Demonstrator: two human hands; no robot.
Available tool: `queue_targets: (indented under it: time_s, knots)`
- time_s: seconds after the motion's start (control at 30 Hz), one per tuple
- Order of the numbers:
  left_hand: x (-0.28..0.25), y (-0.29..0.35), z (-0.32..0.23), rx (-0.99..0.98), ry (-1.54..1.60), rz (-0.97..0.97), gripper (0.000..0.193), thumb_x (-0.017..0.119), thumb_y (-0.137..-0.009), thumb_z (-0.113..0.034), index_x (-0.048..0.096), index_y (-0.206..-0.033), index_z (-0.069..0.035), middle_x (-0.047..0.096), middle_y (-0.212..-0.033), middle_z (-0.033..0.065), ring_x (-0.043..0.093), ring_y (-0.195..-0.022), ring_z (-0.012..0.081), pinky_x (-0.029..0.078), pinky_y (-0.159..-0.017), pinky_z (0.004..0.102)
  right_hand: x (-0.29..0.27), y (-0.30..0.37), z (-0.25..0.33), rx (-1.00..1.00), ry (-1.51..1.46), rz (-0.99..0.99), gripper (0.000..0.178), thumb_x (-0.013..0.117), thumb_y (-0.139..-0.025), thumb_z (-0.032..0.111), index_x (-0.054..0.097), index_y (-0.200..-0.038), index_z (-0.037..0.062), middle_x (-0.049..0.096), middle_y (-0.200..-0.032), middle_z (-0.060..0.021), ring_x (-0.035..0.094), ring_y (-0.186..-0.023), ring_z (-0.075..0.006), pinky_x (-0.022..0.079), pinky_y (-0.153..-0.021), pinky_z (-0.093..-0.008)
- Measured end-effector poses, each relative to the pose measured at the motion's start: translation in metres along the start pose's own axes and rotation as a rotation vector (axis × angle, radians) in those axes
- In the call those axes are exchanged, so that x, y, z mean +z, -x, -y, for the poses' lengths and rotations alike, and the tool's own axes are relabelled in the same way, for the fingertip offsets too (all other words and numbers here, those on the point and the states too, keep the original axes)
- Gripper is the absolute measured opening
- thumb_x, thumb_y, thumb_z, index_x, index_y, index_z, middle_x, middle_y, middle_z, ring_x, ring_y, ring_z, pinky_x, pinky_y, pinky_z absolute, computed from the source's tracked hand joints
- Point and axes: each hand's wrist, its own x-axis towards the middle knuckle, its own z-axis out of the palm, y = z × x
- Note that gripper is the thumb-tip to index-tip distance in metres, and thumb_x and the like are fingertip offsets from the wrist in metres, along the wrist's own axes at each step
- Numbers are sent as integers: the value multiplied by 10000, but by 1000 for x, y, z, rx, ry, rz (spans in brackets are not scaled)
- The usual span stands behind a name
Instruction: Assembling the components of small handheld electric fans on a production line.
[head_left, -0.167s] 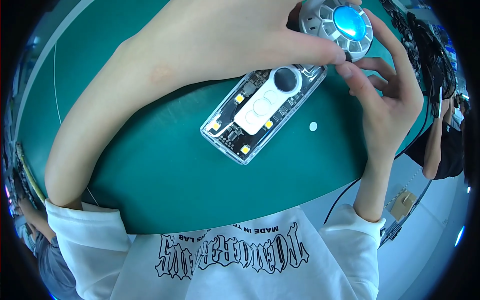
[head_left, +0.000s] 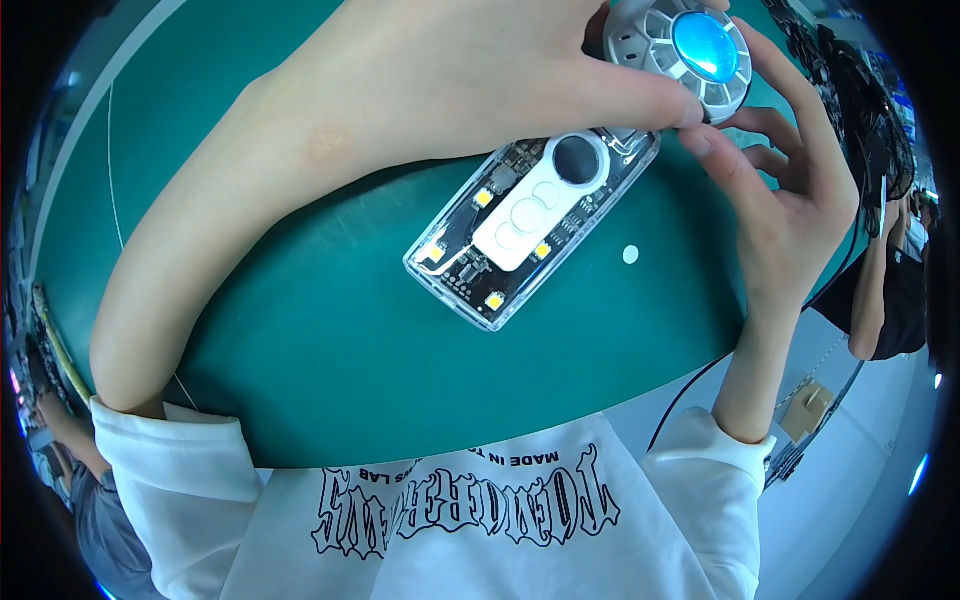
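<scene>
A round white-silver device (head_left: 632,42) with vent-like spokes around a glowing blue dome is held up at the upper right. My left hand (head_left: 520,75) reaches across from the left and grips it, thumb pressed on its lower edge. My right hand (head_left: 795,190) holds it from the right, fingers curled round its side and thumb close to my left thumb. Partly under my left hand, a clear rectangular electronic case (head_left: 490,320) lies tilted, showing yellow LEDs, circuit parts and a white panel with a black round spot. Its upper end is hidden.
A small white disc (head_left: 630,254) lies on the green table (head_left: 330,370). Black cables (head_left: 845,90) are heaped at the right edge, one hanging past the table's rim. A cardboard box (head_left: 806,410) is on the floor. Other people are at both sides.
My right hand and the round device have shifted slightly to the right, with my left hand still on it. Both hands keep their grip.
</scene>
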Motion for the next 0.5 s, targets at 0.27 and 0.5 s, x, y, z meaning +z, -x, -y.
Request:
queue_targets:
  time_s: [0.27,0.5]
  knots:
    - [7,-3,0,9,14,4,479,825,-748,-110,674,-1187,11,685,-945,135,687,-781,311,535,-658,345,-4,6,-16,-15,-25,30,719,938,-691,193,639,-1303,-36,692,-1138,-106,686,-850,-103,536,-584,-174]
    - [25,-15,1,37,51,20,484,826,-747,-111,675,-1190,12,686,-946,135,688,-781,311,536,-657,344,-8,4,-11,89,-275,246,791,864,-671,30,527,-1385,-17,663,-1157,-102,656,-1012,-153,524,-753,-227]
